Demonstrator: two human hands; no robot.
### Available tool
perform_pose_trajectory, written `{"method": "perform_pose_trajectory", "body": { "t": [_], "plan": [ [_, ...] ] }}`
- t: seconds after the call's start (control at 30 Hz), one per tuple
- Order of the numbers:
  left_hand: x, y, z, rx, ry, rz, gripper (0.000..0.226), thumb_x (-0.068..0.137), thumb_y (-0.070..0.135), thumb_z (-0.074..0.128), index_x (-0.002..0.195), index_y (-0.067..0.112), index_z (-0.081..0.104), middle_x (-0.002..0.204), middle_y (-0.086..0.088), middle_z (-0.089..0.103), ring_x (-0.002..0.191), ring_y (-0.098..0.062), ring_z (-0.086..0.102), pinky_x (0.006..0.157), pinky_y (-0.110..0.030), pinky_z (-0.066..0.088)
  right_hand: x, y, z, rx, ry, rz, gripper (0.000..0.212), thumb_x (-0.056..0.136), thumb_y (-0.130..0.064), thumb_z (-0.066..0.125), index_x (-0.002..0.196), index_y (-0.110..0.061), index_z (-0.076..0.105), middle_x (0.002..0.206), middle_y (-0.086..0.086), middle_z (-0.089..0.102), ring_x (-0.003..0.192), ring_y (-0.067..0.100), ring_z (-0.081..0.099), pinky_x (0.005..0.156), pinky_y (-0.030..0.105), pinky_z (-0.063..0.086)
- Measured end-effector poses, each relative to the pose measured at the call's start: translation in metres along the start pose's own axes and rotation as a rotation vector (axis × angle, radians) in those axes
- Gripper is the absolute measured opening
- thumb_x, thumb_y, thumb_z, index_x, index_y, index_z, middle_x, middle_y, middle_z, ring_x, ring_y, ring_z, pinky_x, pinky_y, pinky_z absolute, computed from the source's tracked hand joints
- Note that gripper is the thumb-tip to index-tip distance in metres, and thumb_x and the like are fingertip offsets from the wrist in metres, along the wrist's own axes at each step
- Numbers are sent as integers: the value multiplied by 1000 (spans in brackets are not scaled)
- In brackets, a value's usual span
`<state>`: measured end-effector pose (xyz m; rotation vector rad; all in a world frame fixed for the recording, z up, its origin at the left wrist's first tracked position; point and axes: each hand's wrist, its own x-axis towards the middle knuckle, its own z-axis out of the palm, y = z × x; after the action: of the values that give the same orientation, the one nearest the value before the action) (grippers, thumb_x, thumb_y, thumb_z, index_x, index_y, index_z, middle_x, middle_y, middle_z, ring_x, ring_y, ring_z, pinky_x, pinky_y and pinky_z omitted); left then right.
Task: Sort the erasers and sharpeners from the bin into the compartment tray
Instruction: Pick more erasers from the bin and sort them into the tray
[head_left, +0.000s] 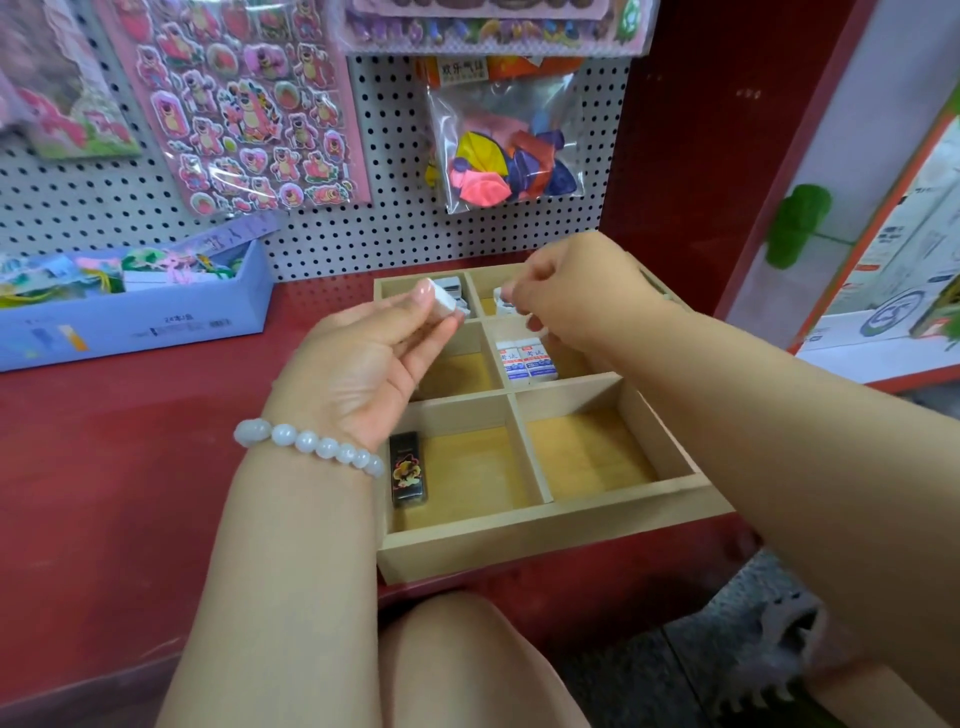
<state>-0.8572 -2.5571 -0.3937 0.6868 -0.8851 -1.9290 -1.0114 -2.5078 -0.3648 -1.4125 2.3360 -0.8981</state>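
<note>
Head view: both hands over the wooden compartment tray (545, 525), each pinching a small white piece.

Left hand (363, 358) has thumb and fingertips closed on a white eraser (448, 305) above the tray's far-left compartment. Right hand (566, 291) has its fingers curled on a small white object (506, 301), possibly another eraser, too hidden to tell, above the far-right compartment. Two white-and-blue wrapped erasers (525, 361) lie side by side in the middle-right compartment; a black eraser (408, 470) lies in the near-left one. A pale bead bracelet (306, 444) circles the left wrist. A blue box (156, 317) sits well apart on the red shelf (130, 441).
</note>
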Motion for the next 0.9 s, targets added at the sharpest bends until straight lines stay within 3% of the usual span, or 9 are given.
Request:
{"method": "perform_pose_trajectory", "body": {
  "t": [0.07, 0.1, 0.2, 0.4, 0.47, 0.53, 0.63, 0.77, 0.9],
  "plan": [
    [-1, -2, 3, 61, 24, 32, 7, 88, -1, 58, 91, -8, 59, 79, -16, 73, 79, -25, 73, 62, -22, 57, -13, -6, -4, 522, -132, -14, 9, 89, -9, 61, 92, -9, 69, 86, 13, 67, 68, 18, 62, 55, 27, 54],
    [-2, -2, 5, 103, 21, 34, 9, 92, 1, 54, 92, -6, 59, 74, -13, 73, 73, -22, 73, 57, -20, 56, -16, -8, -5, 628, -183, -62, 14, 86, -3, 62, 97, -9, 68, 86, 12, 66, 68, 16, 61, 53, 24, 52],
    [-3, -2, 5, 268, 6, 27, 20, 99, 14, 46, 97, 1, 60, 67, -9, 72, 58, -13, 70, 42, -16, 50, -18, -6, -2, 594, -202, -182, 35, 81, 7, 64, 111, -10, 63, 87, 7, 63, 72, 14, 61, 61, 23, 56],
    [-3, -1, 3, 350, -32, 3, 26, 101, 23, 40, 100, 9, 62, 75, -6, 75, 59, -11, 70, 37, -15, 42, -14, -5, 7, 771, -122, -68, 28, 83, -3, 68, 110, -9, 62, 83, 4, 63, 78, 16, 63, 69, 24, 56],
    [-4, -1, 4, 355, -24, -2, 25, 101, 24, 42, 101, 8, 61, 74, -4, 75, 59, -11, 69, 37, -15, 41, -15, -8, 9, 647, -70, -85, 37, 79, -9, 74, 113, -12, 62, 87, 1, 62, 77, 12, 62, 72, 24, 57],
    [-4, -1, 3, 353, -7, 6, 21, 99, 22, 45, 100, 7, 60, 69, -1, 73, 61, -14, 70, 36, -16, 41, -18, -13, 12, 367, -3, -173, 43, 73, -20, 80, 113, -18, 63, 85, -9, 61, 77, 6, 59, 77, 23, 53],
    [-1, -2, 2, 364, 10, 10, 17, 98, 19, 49, 99, 5, 57, 62, -2, 67, 67, -21, 71, 38, -18, 43, -20, -20, 17, 94, 39, -260, 48, 70, -33, 81, 115, -26, 64, 80, -17, 54, 81, 1, 55, 70, 16, 43],
    [-1, 2, -2, 433, 41, -13, 31, 100, 30, 40, 90, 7, 59, 79, -7, 72, 66, -16, 71, 40, -18, 45, -12, -19, 15, 125, 31, -250, 36, 71, -31, 80, 104, -25, 68, 69, -18, 52, 65, -2, 51, 59, 10, 39],
    [10, 11, -17, 464, 330, 96, 34, 99, 37, 39, 82, 15, 59, 90, -3, 69, 69, -11, 59, 47, -20, 43, -4, -13, 13, 60, -69, -219, 35, 70, -30, 82, 102, -22, 71, 70, -16, 54, 63, 0, 50, 62, 16, 43]
  ]
}}
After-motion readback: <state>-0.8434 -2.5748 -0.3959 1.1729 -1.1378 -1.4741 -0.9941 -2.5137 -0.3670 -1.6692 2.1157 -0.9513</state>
